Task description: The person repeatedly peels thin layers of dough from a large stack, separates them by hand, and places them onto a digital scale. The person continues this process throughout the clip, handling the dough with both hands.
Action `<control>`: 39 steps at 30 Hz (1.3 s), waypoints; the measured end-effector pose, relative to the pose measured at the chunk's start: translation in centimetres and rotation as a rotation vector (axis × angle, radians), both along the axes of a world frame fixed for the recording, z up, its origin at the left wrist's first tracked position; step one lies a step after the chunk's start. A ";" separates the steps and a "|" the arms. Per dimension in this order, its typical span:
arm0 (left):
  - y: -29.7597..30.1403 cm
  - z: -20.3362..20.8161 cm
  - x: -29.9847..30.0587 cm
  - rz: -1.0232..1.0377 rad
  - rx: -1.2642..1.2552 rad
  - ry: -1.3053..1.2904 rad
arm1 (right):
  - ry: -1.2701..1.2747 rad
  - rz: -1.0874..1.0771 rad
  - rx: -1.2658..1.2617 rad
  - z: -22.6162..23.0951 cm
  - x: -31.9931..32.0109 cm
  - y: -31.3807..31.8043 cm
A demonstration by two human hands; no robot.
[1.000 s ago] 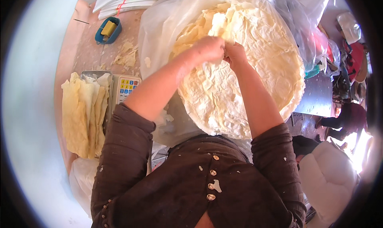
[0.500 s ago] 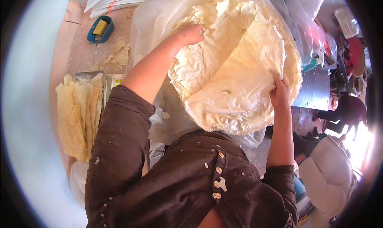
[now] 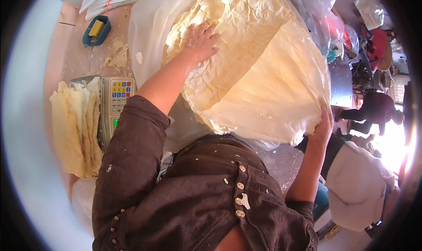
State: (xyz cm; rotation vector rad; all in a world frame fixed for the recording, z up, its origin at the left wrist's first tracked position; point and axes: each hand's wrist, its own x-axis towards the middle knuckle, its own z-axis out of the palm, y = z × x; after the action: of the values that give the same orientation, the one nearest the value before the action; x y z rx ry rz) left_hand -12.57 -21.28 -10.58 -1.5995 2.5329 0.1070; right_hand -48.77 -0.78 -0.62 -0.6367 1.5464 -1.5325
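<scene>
A large pile of thin, pale, wrinkled flatbread sheets (image 3: 246, 53) lies before me, partly bordered by clear plastic. My left hand (image 3: 203, 41) rests on the crumpled left side of the pile, its fingers spread. At the right rim, my right hand (image 3: 322, 124) grips the edge of the top flatbread sheet (image 3: 281, 84). That sheet spreads smooth over the right half, and a shadow edge runs diagonally across the pile. Parts of the right fingers are hidden behind the sheet's edge.
Left of the pile, a scale (image 3: 118, 97) bears folded flatbread sheets (image 3: 74, 128). Farther back is a blue dish (image 3: 96, 31) with a yellow block in it. Bread scraps (image 3: 115, 57) lie nearby. A light padded seat (image 3: 356, 185) and a person (image 3: 373, 112) are at the right.
My right hand has moved toward me and outward, drawing the top sheet out smooth over the rim. My left hand has opened from a closed grip and lies flat.
</scene>
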 end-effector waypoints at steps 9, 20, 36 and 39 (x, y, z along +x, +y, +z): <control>1.2 1.9 -1.4 -0.007 -0.025 -0.031 | 0.175 -0.045 0.197 -1.3 -9.6 9.5; 17.0 0.8 -10.1 -0.118 0.216 0.532 | 1.351 0.271 0.150 -1.7 -10.5 -3.2; 17.3 -0.2 -10.2 0.273 0.233 0.705 | 2.105 1.118 -0.159 -2.5 -3.0 -24.5; 17.2 -0.5 -10.1 0.244 0.206 0.710 | 2.048 1.072 -0.275 0.3 -4.4 -21.7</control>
State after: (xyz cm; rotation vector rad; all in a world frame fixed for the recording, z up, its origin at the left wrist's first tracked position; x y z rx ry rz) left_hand -22.66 -4.11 -11.05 -2.0352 2.6196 1.1011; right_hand -53.18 -22.49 -0.33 -3.0324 1.3841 0.2524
